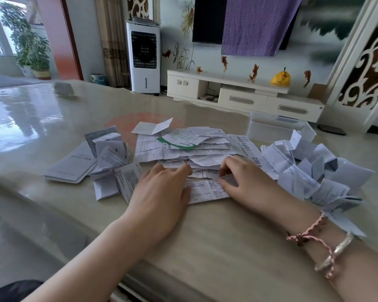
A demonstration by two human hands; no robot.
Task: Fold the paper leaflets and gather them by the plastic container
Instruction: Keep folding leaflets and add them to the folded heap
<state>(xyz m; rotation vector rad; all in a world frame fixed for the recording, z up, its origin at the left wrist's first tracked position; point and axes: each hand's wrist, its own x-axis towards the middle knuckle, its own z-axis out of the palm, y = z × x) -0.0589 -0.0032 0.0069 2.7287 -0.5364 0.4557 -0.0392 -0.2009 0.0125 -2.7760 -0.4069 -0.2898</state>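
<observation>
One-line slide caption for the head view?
Left hand presses, right hand pinches a white printed leaflet before the unfolded paper pile.

white fan beside tv cabinet

Single view, worn on my head. Looks forward and down across table from its near edge, close over my left hand and right hand. Wide angle bends far edge. Beyond far edge, room wall faces me. No second view.
</observation>
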